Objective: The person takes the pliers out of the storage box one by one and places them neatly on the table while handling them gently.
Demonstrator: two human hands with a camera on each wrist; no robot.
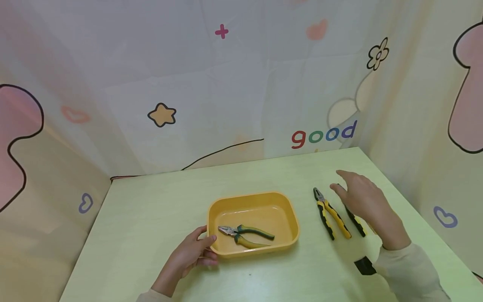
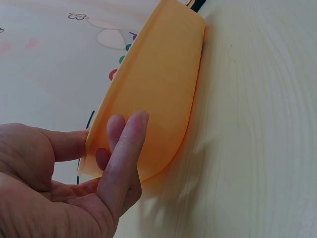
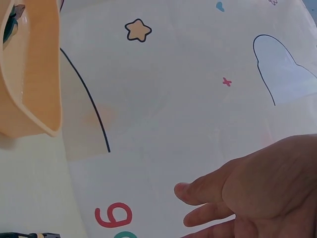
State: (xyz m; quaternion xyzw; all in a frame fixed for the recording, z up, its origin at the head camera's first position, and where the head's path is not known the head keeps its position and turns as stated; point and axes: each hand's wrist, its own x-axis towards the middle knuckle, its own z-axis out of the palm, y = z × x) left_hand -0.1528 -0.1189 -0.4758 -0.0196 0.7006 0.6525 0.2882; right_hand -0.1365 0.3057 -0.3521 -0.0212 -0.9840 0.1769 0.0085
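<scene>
A yellow plastic tray (image 1: pixel 260 216) sits on the table with green-and-yellow pliers (image 1: pixel 239 229) lying inside it. My left hand (image 1: pixel 188 250) grips the tray's left front corner, thumb over the rim and fingers outside; in the left wrist view the thumb (image 2: pixel 69 145) presses the rim. To the right of the tray lie yellow-and-black pliers (image 1: pixel 338 218), handles spread toward me. Beside them, another yellow-and-black handled tool (image 1: pixel 356 221) is partly hidden under my right hand (image 1: pixel 364 197). That hand hovers with fingers extended and nothing held, as the right wrist view also shows.
The pale green table (image 1: pixel 151 214) is enclosed by printed curtains (image 1: pixel 241 84) at the back and both sides. A small black piece (image 1: pixel 364 266) shows beside the right sleeve cuff (image 1: pixel 403 268).
</scene>
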